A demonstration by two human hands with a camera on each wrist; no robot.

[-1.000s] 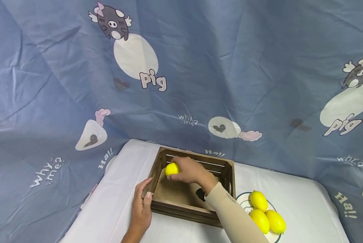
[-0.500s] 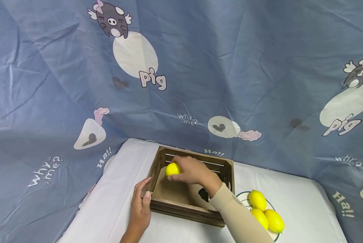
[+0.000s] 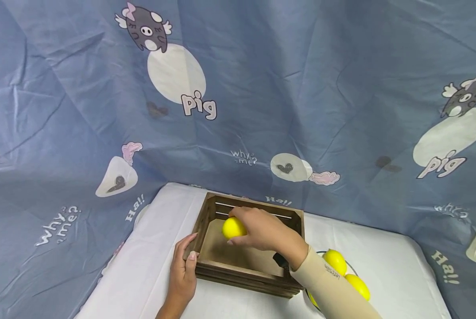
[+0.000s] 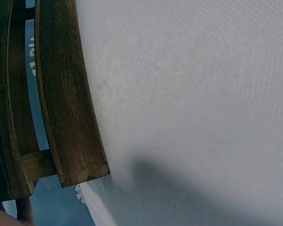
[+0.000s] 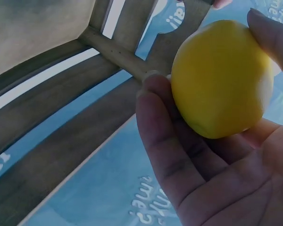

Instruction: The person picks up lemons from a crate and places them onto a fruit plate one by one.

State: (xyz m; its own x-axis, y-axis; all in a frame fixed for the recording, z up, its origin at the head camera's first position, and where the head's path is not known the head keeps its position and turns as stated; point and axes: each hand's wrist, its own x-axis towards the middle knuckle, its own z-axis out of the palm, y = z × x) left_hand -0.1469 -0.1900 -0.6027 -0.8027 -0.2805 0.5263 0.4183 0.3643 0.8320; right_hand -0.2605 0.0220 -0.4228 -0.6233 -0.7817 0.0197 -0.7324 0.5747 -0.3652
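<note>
My right hand [image 3: 257,228] holds a yellow lemon [image 3: 234,227] between thumb and curled fingers, over the inside of a brown slatted wooden crate [image 3: 238,277]. In the right wrist view the lemon [image 5: 221,77] shows large and smooth, with the crate's slats [image 5: 66,94] beyond it. At the crate's left end, my left hand [image 3: 183,277] grips the side, fingers on the rim and thumb near the front corner. Only a bit of that hand [image 4: 12,214] shows in the left wrist view, below the crate's edge [image 4: 70,103].
To the right of the crate a round plate [image 3: 351,269] with a dark rim line bears several lemons [image 3: 335,261], partly hidden by the right sleeve [image 3: 329,283]. A white cloth [image 3: 397,270] covers the table. Blue printed fabric [image 3: 238,88] hangs behind and at the sides.
My right hand has shifted slightly right and toward me with the lemon, and its sleeve now covers more of the plate. The left hand stays on the crate.
</note>
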